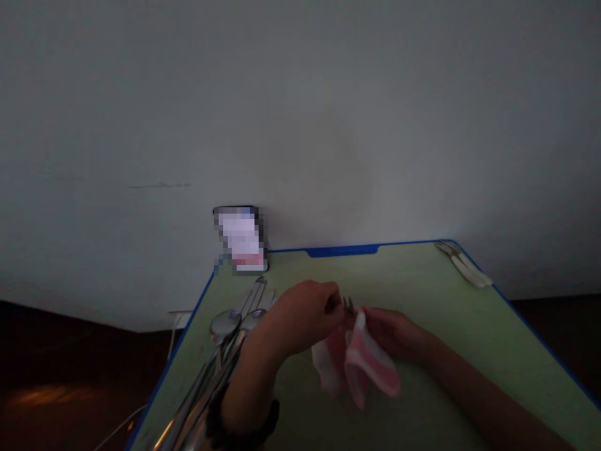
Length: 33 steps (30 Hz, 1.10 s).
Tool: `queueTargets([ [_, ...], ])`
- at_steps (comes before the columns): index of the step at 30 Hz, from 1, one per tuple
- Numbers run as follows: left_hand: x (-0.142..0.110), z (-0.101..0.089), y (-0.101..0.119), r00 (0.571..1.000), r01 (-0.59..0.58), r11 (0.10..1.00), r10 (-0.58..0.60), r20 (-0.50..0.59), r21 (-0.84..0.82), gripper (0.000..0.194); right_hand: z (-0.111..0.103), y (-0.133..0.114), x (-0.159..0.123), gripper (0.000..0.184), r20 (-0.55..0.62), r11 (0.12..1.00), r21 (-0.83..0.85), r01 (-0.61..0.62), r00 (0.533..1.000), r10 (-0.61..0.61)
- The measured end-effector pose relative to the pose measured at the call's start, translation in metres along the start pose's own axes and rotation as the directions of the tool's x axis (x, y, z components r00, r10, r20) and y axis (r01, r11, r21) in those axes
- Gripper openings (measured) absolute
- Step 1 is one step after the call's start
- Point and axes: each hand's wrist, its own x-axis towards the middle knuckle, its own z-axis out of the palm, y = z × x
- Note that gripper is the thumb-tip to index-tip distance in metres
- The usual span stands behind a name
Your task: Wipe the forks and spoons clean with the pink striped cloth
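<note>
A fork (348, 305) stands with its tines up between my two hands, its lower part hidden by a pink and white cloth (373, 363). My left hand (312, 313) is closed at the left side of the tines, its fingers curled on the cloth's upper edge. From the right, my right hand (394, 329) pinches the cloth close to the neck of the fork; its fingertips are partly hidden behind the folds. The loose ends of the cloth hang down toward the table. A dark band circles my left wrist.
Several spoons (226, 324) and other cutlery lie piled along the left of the green table (422, 407), which has a blue edge. Forks with pale handles (469, 269) lie at the far right corner. A phone (244, 241) leans on the wall (328, 125) at the back left.
</note>
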Motion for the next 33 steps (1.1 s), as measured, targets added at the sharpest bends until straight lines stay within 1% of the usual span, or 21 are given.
queueTargets([
  [3,-0.003,-0.003,-0.011,0.999,0.034,0.999,-0.034,-0.022,-0.003,0.020,0.008,0.007,0.001,0.027,0.057,0.999,-0.032,-0.041,0.997,0.042],
  [6,-0.006,-0.008,-0.019,0.998,0.065,0.998,-0.065,0.007,-0.011,0.023,0.009,0.008,-0.002,0.030,0.087,0.980,-0.185,-0.071,0.992,0.088],
  [9,-0.006,-0.009,-0.023,0.996,0.078,0.997,-0.078,0.037,-0.006,0.024,0.008,0.000,-0.004,0.029,0.055,0.918,-0.385,-0.096,0.990,0.126],
  [11,-0.006,-0.008,-0.021,0.998,0.064,0.998,-0.064,0.023,-0.011,0.027,0.011,-0.013,-0.002,0.027,0.000,0.842,-0.528,-0.110,0.992,0.130],
  [12,-0.005,-0.008,-0.019,0.998,0.056,0.998,-0.056,0.004,-0.012,0.027,0.013,-0.023,0.000,0.026,-0.022,0.779,-0.618,-0.105,0.993,0.116],
  [14,-0.005,-0.009,-0.013,0.998,0.054,0.999,-0.053,-0.045,0.008,0.028,0.022,-0.047,0.003,0.024,-0.084,0.587,-0.800,-0.122,0.992,0.092],
  [15,-0.005,-0.010,-0.008,0.996,0.062,0.998,-0.060,-0.068,0.031,0.027,0.029,-0.061,0.004,0.022,-0.097,0.458,-0.881,-0.118,0.993,0.070],
  [16,-0.005,-0.011,-0.003,0.994,0.075,0.995,-0.069,-0.082,0.066,0.028,0.036,-0.074,0.004,0.021,-0.081,0.319,-0.944,-0.088,0.996,0.036],
  [17,-0.006,-0.014,0.003,0.993,0.085,0.991,-0.075,-0.089,0.105,0.029,0.044,-0.086,0.003,0.019,-0.036,0.197,-0.980,-0.038,0.999,0.012],
  [19,-0.008,-0.019,0.014,0.992,0.086,0.983,-0.070,-0.103,0.165,0.032,0.061,-0.105,-0.001,0.019,0.007,-0.006,-1.000,0.006,0.999,-0.041],
  [20,-0.009,-0.022,0.019,0.992,0.079,0.981,-0.060,-0.109,0.176,0.033,0.069,-0.111,-0.005,0.019,0.014,-0.082,-0.997,0.010,0.998,-0.054],
  [21,-0.010,-0.024,0.024,0.993,0.064,0.982,-0.045,-0.110,0.178,0.035,0.076,-0.114,-0.009,0.020,0.022,-0.132,-0.991,0.012,0.997,-0.080],
  [22,-0.012,-0.026,0.028,0.994,0.045,0.983,-0.027,-0.108,0.176,0.036,0.082,-0.115,-0.014,0.021,0.042,-0.156,-0.987,0.026,0.994,-0.105],
  [25,-0.015,-0.028,0.037,0.992,-0.009,0.984,0.030,-0.119,0.177,0.038,0.095,-0.113,-0.030,0.023,0.063,-0.163,-0.986,0.039,0.987,-0.148],
  [29,-0.016,-0.026,0.047,0.972,-0.087,0.982,0.121,-0.202,0.167,0.035,0.102,-0.109,-0.046,0.023,0.061,-0.172,-0.985,0.018,0.967,-0.245],
  [31,-0.018,-0.026,0.051,0.942,-0.152,0.975,0.193,-0.274,0.163,0.033,0.105,-0.107,-0.050,0.022,0.085,-0.166,-0.985,0.037,0.954,-0.287],
  [33,-0.020,-0.027,0.054,0.887,-0.214,0.958,0.272,-0.374,0.188,0.033,0.109,-0.105,-0.051,0.020,0.127,-0.143,-0.986,0.086,0.942,-0.312],
])
